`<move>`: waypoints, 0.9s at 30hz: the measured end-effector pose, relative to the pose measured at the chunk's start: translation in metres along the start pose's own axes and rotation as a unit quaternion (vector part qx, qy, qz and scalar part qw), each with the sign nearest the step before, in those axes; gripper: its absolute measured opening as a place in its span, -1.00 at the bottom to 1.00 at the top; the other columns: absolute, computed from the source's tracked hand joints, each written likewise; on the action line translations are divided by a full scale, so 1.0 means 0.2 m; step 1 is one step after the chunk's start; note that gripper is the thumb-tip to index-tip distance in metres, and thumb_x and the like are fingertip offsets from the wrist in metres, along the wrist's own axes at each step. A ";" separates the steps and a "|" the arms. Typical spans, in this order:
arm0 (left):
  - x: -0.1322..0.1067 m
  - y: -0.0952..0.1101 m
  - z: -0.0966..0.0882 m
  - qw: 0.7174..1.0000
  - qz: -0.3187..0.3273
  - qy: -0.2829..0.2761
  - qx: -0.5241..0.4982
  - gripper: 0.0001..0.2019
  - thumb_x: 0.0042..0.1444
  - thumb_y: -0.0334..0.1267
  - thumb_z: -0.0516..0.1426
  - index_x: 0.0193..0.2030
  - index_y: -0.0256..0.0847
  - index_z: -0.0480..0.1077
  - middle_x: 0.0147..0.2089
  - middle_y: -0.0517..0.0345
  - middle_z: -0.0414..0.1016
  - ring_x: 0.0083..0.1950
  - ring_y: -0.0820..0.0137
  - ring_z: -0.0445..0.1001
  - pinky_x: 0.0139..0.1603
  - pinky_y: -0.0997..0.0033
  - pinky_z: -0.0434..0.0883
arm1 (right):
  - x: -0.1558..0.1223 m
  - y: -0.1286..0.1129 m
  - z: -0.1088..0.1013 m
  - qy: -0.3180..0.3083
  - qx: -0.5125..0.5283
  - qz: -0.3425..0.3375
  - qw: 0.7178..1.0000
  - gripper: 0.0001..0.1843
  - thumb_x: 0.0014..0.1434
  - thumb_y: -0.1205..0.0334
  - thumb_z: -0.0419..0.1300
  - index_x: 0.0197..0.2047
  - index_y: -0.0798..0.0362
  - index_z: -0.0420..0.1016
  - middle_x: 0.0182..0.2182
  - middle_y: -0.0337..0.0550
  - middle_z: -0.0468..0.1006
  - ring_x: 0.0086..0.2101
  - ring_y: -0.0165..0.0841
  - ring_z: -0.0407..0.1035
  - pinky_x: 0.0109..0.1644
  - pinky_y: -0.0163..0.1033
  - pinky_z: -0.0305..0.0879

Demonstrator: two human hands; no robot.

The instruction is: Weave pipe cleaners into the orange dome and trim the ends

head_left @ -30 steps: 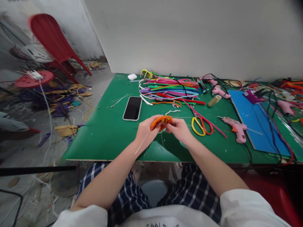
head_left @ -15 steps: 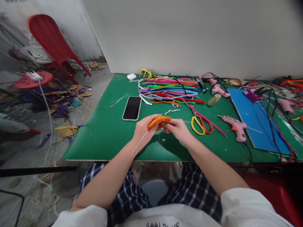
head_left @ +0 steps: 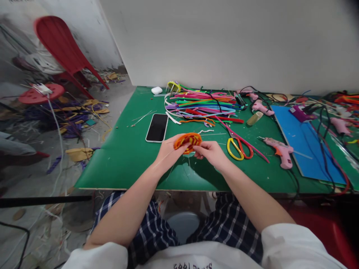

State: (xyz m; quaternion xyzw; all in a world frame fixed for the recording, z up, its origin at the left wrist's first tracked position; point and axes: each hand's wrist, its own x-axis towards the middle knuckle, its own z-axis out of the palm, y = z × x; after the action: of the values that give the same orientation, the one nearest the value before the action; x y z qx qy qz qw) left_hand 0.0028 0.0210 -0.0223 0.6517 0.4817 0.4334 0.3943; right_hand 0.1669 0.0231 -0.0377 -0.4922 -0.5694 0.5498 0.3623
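Between my hands, above the green table (head_left: 126, 164), is a round orange piece (head_left: 183, 139) with yellow and dark red bands, apparently wound from pipe cleaners. My left hand (head_left: 167, 151) is closed on its left side, the thumb lying across its face. At its right edge, my right hand (head_left: 209, 152) pinches the rim between thumb and fingers. Thin clear strands of glue trail near both hands. Just beyond the piece lies a short white twisted strip (head_left: 206, 131). Scissors (head_left: 240, 148) with one yellow and one red handle rest to the right of my right hand.
A phone (head_left: 157, 128) lies left of my hands. Behind it are a bundle of coloured pipe cleaners (head_left: 202, 102) and a white earbud case (head_left: 156, 90). Rightward are a pink glue gun (head_left: 280, 150), a blue board (head_left: 297, 145) and black cables. A red chair (head_left: 60, 46) stands at far left.
The round orange piece has tilted from nearly edge-on, so its banded face now shows. Both hands keep their hold in about the same place.
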 end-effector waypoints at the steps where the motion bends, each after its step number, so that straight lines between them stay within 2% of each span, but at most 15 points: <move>1: 0.00 0.00 0.00 1.000 -0.010 -0.006 -0.018 -0.74 0.02 -0.26 0.08 -0.13 -0.23 0.39 -0.16 0.10 0.48 -0.17 0.37 0.43 -0.12 0.38 0.36 | 0.00 0.00 0.00 -0.002 0.000 0.003 1.000 -0.69 -0.04 0.02 0.16 -0.55 0.12 0.42 -0.65 -0.23 0.44 -0.62 -0.47 0.29 -0.53 -0.35 0.20; 4: 0.02 -0.01 0.00 0.998 -0.024 0.000 -0.054 -0.76 -0.02 -0.30 0.10 -0.17 -0.24 0.40 -0.20 0.12 0.49 -0.19 0.37 0.44 -0.13 0.38 0.37 | 0.00 0.00 -0.03 -0.027 -0.001 0.022 0.999 -0.68 -0.01 0.00 0.14 -0.51 0.11 0.43 -0.58 -0.20 0.49 -0.58 -0.46 0.34 -0.53 -0.36 0.21; 6: 0.03 -0.03 0.00 0.996 -0.031 0.036 -0.077 -0.76 -0.05 -0.30 0.12 -0.19 -0.25 0.40 -0.24 0.12 0.50 -0.22 0.37 0.45 -0.15 0.37 0.39 | 0.00 0.00 -0.07 -0.061 0.010 0.028 0.998 -0.69 0.01 0.01 0.13 -0.37 0.10 0.47 -0.46 -0.16 0.53 -0.49 -0.44 0.38 -0.48 -0.37 0.25; 9: 0.05 -0.06 -0.01 0.986 -0.039 0.114 -0.116 -0.74 -0.09 -0.27 0.17 -0.21 -0.27 0.39 -0.27 0.11 0.51 -0.24 0.36 0.47 -0.17 0.35 0.40 | -0.01 0.01 -0.13 -0.163 0.060 0.025 0.985 -0.52 0.00 0.01 0.15 -0.03 0.06 0.37 -0.25 -0.09 0.52 -0.29 -0.38 0.39 -0.35 -0.31 0.33; 11: 0.06 -0.09 -0.01 0.978 -0.040 0.149 -0.139 -0.72 -0.11 -0.25 0.19 -0.21 -0.29 0.39 -0.26 0.09 0.50 -0.23 0.35 0.47 -0.16 0.34 0.40 | -0.01 0.03 -0.13 -0.230 0.081 0.029 0.969 -0.40 -0.05 -0.01 0.19 0.05 0.06 0.30 -0.20 -0.05 0.50 -0.24 -0.35 0.38 -0.32 -0.29 0.34; 12: 0.06 -0.09 -0.01 0.975 -0.040 0.162 -0.148 -0.71 -0.11 -0.25 0.19 -0.21 -0.30 0.39 -0.26 0.09 0.50 -0.23 0.35 0.47 -0.16 0.34 0.40 | -0.01 0.04 -0.11 -0.239 0.084 0.035 0.967 -0.41 -0.06 0.00 0.20 0.04 0.07 0.32 -0.22 -0.05 0.51 -0.27 -0.36 0.38 -0.33 -0.30 0.34; 13: 0.06 -0.10 0.00 0.973 -0.040 0.170 -0.154 -0.71 -0.11 -0.24 0.19 -0.21 -0.30 0.39 -0.26 0.08 0.50 -0.23 0.35 0.46 -0.16 0.34 0.40 | -0.02 0.05 -0.08 -0.216 0.083 0.040 0.972 -0.47 -0.04 0.01 0.19 -0.01 0.07 0.36 -0.27 -0.07 0.52 -0.31 -0.39 0.39 -0.36 -0.33 0.33; 15: 0.05 -0.10 0.02 0.973 -0.034 0.171 -0.152 -0.73 -0.09 -0.24 0.18 -0.22 -0.29 0.39 -0.27 0.09 0.49 -0.25 0.37 0.46 -0.18 0.36 0.40 | -0.01 0.06 0.00 -0.126 0.104 0.035 0.986 -0.62 0.02 0.01 0.13 -0.17 0.09 0.45 -0.43 -0.15 0.52 -0.44 -0.45 0.38 -0.44 -0.37 0.30; 19: 0.01 -0.06 0.07 0.982 -0.004 0.149 -0.120 -0.80 -0.04 -0.26 0.15 -0.22 -0.23 0.39 -0.28 0.15 0.48 -0.26 0.43 0.45 -0.22 0.47 0.39 | 0.00 0.06 0.15 -0.015 0.161 0.036 0.986 -0.66 0.01 -0.02 0.12 -0.41 0.13 0.45 -0.62 -0.23 0.46 -0.63 -0.51 0.32 -0.53 -0.38 0.27; 22: 0.00 -0.05 0.09 0.986 0.014 0.142 -0.088 -0.81 -0.01 -0.26 0.13 -0.22 -0.22 0.40 -0.26 0.14 0.48 -0.26 0.44 0.43 -0.23 0.49 0.38 | 0.00 0.06 0.20 0.038 0.188 0.043 0.981 -0.68 -0.02 0.00 0.15 -0.51 0.13 0.38 -0.70 -0.28 0.41 -0.71 -0.55 0.24 -0.61 -0.42 0.21; 27: -0.01 -0.07 0.11 0.989 0.023 0.139 -0.043 -0.81 0.02 -0.25 0.10 -0.20 -0.19 0.41 -0.24 0.14 0.48 -0.25 0.43 0.44 -0.22 0.48 0.39 | 0.00 0.08 0.21 0.075 0.202 0.025 0.976 -0.69 0.00 0.03 0.14 -0.57 0.12 0.31 -0.76 -0.36 0.31 -0.76 -0.59 0.15 -0.70 -0.46 0.08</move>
State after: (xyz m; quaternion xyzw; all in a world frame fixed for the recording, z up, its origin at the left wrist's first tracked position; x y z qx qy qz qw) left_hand 0.0199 0.0199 -0.0422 0.5783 0.4973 0.5493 0.3413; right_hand 0.1285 0.0098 -0.0585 -0.4626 -0.4053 0.6238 0.4823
